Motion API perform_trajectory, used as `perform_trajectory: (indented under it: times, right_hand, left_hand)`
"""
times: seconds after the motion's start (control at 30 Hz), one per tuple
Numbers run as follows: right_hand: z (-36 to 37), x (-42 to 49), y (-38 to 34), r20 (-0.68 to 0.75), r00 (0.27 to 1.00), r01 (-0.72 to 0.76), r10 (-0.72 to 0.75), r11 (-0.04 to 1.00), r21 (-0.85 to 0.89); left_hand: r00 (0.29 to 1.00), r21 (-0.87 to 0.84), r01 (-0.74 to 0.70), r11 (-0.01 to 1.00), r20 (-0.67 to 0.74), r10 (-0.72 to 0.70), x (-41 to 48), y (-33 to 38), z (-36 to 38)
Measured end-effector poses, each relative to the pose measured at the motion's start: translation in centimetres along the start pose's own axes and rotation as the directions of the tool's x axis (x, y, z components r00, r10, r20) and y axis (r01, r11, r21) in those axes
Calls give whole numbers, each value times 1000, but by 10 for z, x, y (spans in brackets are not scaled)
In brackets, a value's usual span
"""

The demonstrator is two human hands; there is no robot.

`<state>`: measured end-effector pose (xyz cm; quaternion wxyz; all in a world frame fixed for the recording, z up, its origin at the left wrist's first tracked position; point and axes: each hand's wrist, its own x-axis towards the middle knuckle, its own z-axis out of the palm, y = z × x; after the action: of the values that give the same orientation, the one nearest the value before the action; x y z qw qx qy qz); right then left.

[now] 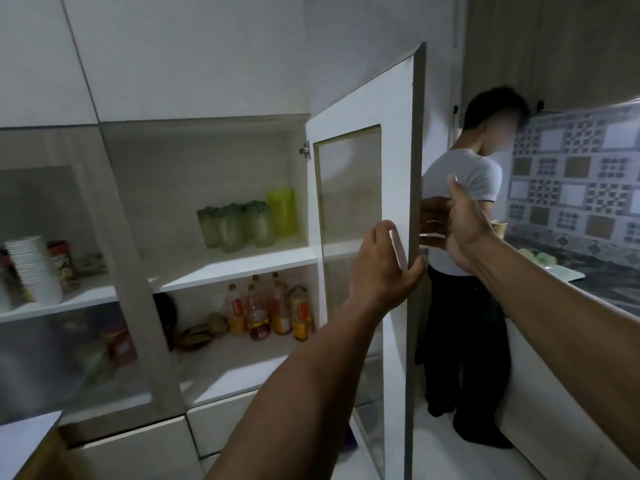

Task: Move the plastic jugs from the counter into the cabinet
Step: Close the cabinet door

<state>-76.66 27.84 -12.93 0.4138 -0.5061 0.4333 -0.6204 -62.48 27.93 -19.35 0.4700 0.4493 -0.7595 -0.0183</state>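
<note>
left hand (381, 268) pinches free edge of open cabinet door (398, 168) | right hand (460, 226) open, fingers spread, empty, just beyond door edge | jugs (540, 256) appear to lie right of fingers on counter (616, 289), identity unclear | right hand nearer | door's long axis upright.

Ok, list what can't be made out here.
- Head view: right hand fingers, hidden behind the cabinet door edge.
- Counter: jugs not identifiable; only small pale items at the far right, partly behind the right arm.
- Bottle labels: too blurred to read.
- Left shelf contents: blurred behind frosted glass.
</note>
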Motion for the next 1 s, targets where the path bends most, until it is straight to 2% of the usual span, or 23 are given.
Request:
perform_trajectory:
  times: [0.17, 0.33, 0.5, 0.63, 0.8, 1.0]
  right_hand:
    - [58, 2, 9, 119, 992, 45, -47, 999, 21]
    - [124, -1, 13, 224, 970, 85, -95, 995, 54]
    - [202, 2, 33, 259, 943, 206, -209, 978, 41]
    - [265, 5, 55, 332, 888, 344, -318, 939, -23]
    - [343, 14, 78, 494, 785, 507, -374, 846, -164]
    - [429, 53, 111, 553, 713, 670, -430, 651, -357]
  left_hand:
    - [994, 164, -63, 984, -74, 76, -18, -30, -53]
    - [995, 296, -31, 955, -79, 57, -34, -70, -105]
    - [986, 416, 126, 900, -151, -68, -49, -122, -157]
    - [948, 435, 301, 849, -231, -217, -56, -173, -197]
    - [867, 403, 489, 774, -326, -377, -56, -241, -240]
    - [833, 465, 553, 691, -309, -458, -34, -322, -289]
